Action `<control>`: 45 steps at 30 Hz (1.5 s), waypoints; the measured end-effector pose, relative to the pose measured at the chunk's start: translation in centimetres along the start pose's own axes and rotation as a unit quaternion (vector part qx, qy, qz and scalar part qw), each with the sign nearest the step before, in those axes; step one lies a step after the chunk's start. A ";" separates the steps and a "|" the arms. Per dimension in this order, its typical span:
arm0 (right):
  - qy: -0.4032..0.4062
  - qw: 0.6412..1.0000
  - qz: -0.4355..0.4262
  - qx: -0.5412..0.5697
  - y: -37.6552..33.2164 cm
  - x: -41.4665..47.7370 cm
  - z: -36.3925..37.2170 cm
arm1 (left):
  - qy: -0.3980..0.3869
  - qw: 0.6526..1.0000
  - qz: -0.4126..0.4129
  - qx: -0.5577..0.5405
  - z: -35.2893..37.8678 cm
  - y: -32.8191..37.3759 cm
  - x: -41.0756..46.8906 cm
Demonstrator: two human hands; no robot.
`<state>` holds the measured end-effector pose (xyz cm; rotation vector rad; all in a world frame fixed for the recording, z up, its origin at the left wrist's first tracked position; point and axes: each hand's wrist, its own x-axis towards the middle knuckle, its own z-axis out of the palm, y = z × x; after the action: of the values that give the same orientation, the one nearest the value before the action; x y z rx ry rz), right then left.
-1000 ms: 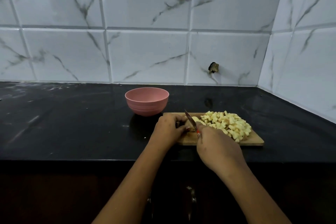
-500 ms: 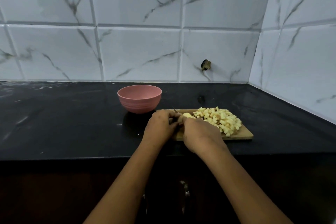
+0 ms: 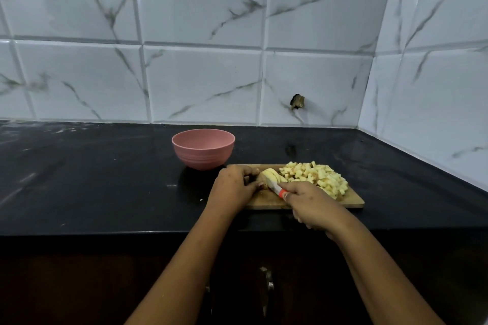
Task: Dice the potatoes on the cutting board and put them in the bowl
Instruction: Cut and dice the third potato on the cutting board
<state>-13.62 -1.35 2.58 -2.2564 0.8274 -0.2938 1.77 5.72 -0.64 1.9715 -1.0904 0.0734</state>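
A wooden cutting board (image 3: 353, 202) lies on the black counter, right of centre. A heap of pale diced potato (image 3: 314, 175) covers its right half. At the board's left end sits a sliced potato piece (image 3: 270, 174). My left hand (image 3: 233, 187) holds that piece with curled fingers. My right hand (image 3: 313, 204) grips a knife (image 3: 276, 188) with an orange-and-white handle, its blade lying against the slices. The pink bowl (image 3: 203, 148) stands just behind the board's left corner; nothing shows inside it.
The black counter (image 3: 92, 179) stretches wide to the left of the bowl. White marbled tile walls close the back and the right side. The counter's front edge runs just below the board, with dark cabinet doors (image 3: 264, 285) underneath.
The knife was raised, then hidden between my hands, and now lies low against the potato slices. My right hand has drawn back toward me and rightward.
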 end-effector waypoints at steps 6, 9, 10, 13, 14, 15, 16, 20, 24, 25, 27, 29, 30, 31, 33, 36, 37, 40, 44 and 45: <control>0.034 0.998 -0.016 0.058 -0.2 0.0 0.1 | 0.002 1.000 0.005 0.009 0.0 0.1 0.0; 0.062 0.997 -0.010 0.038 -0.3 0.0 0.0 | 0.007 1.000 0.011 0.007 0.1 0.0 0.0; 0.071 0.997 -0.011 0.008 -0.3 -0.1 0.0 | 0.006 1.000 0.013 0.009 0.1 0.0 0.0; 0.077 0.990 -0.010 -0.115 -0.5 -0.5 0.7 | 0.003 1.000 0.003 0.012 0.0 0.0 0.1; 0.082 0.985 -0.009 -0.151 -0.7 -0.7 1.0 | 0.002 1.000 -0.001 0.011 0.0 0.0 0.2; 0.091 0.979 -0.010 -0.183 -0.9 -1.0 1.3 | 0.001 1.000 -0.004 0.009 0.0 0.0 0.2; 0.101 0.973 -0.014 -0.208 -1.1 -1.2 1.4 | -0.001 1.000 -0.006 0.008 0.0 0.0 0.2; 0.110 0.961 -0.020 -0.254 -2.1 -1.7 1.6 | -0.011 1.000 -0.011 -0.001 0.0 0.0 0.2; 0.081 0.955 -0.003 -0.286 -3.1 -1.8 2.1 | -0.011 1.000 -0.010 0.003 0.1 0.0 0.3; 0.078 0.954 0.002 -0.290 -3.3 -1.8 2.2 | -0.010 1.000 -0.009 0.006 0.1 0.0 0.3; 0.070 0.953 0.012 -0.295 -3.4 -1.6 2.5 | -0.009 1.000 -0.007 0.008 0.1 0.0 0.3; 0.052 0.953 0.029 -0.298 -3.7 -1.2 2.5 | -0.011 1.000 -0.007 0.011 0.0 0.0 0.4; 0.037 0.952 0.039 -0.302 -4.1 -0.8 2.4 | -0.012 1.000 -0.005 0.014 0.0 0.0 0.4; 0.021 0.949 0.049 -0.309 -4.4 -0.4 2.3 | -0.011 1.000 -0.001 0.017 0.0 0.0 0.4; -0.012 0.944 0.070 -0.324 -5.1 0.7 2.0 | -0.009 1.000 0.009 0.023 -0.1 0.0 0.4; -0.040 0.937 0.087 -0.336 -5.8 1.9 1.9 | -0.005 1.000 0.016 0.024 -0.1 0.0 0.3; -0.046 0.935 0.087 -0.342 -6.0 2.1 1.9 | -0.005 1.000 0.015 0.027 -0.1 0.0 0.4; -0.061 0.929 0.087 -0.355 -6.3 2.1 1.5 | -0.001 1.000 0.008 0.030 0.1 0.0 0.3; -0.064 0.926 0.074 -0.364 -6.4 1.7 1.4 | -0.005 1.000 0.001 0.027 0.0 0.2 0.2; -0.066 0.926 0.073 -0.365 -6.3 1.5 1.4 | -0.009 1.000 -0.001 0.030 -0.1 0.2 0.1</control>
<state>-8.84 1.87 5.86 -2.8240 1.1585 0.2914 1.71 5.65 -0.39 2.0308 -1.1089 0.0883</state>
